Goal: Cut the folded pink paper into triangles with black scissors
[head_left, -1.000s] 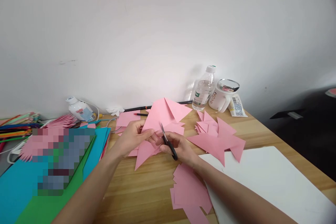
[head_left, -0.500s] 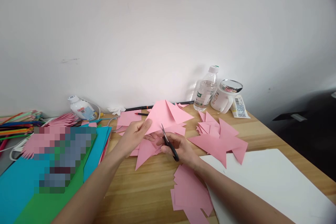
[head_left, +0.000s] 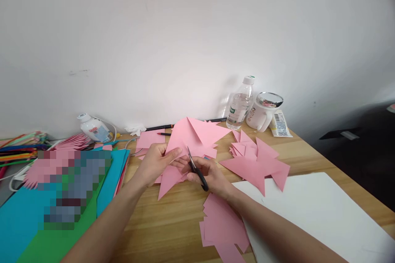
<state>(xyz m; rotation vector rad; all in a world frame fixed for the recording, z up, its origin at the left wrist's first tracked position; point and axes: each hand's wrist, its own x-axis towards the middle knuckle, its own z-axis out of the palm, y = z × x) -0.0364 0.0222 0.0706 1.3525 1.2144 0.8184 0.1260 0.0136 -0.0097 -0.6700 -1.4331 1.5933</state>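
The left hand [head_left: 154,163] pinches a folded pink sheet [head_left: 193,137] at its left edge, thumb on top, holding it tilted above the middle of the desk [head_left: 173,218]. The right hand [head_left: 210,174] is closed around the black handles of a pair of scissors [head_left: 194,167], whose blades point up into the sheet's lower edge.

Pink offcuts crowd the work: a heap of triangles [head_left: 257,162] just to the right, another pile [head_left: 224,226] at the near edge under the right forearm, more under the held sheet. A white board [head_left: 317,213] fills the near right corner. At the far edge against the wall stand a water bottle [head_left: 240,104] and a white mug [head_left: 262,113], touching or nearly so. Blue and green sheets [head_left: 27,222] cover the left end, with a glue bottle [head_left: 94,128] behind them.
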